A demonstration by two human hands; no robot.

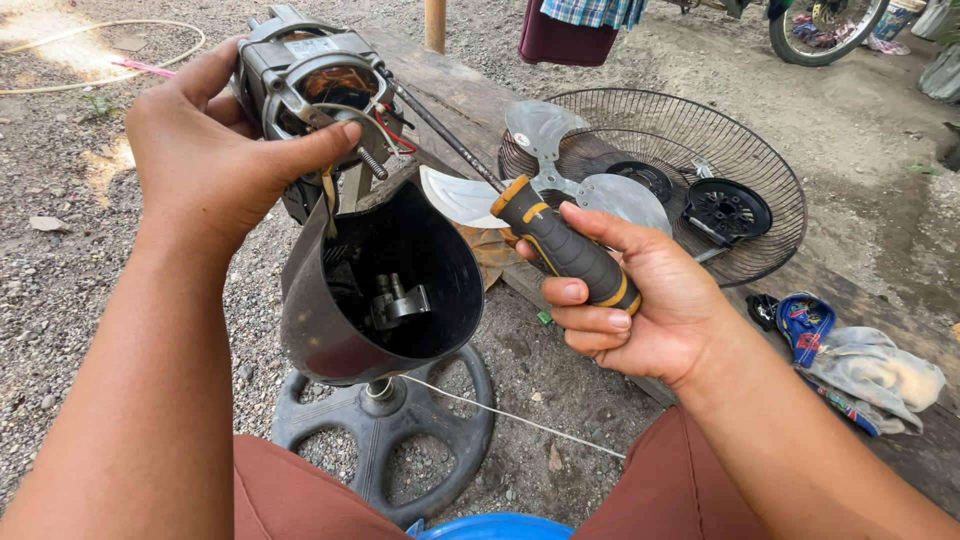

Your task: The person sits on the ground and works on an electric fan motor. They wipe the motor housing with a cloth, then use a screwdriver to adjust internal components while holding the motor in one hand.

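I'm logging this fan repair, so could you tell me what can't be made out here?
Head view:
- Screwdriver tip: hidden behind the motor that the left hand holds.
- Back of the motor: covered by left-hand fingers.
- Round base: partly hidden by the black housing.

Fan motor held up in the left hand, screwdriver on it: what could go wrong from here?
1. The left hand alone holds the fan motor above the open black housing; it might slip and strain the red wires.
2. The screwdriver in the right hand could slide off and jab the left thumb beside its tip.
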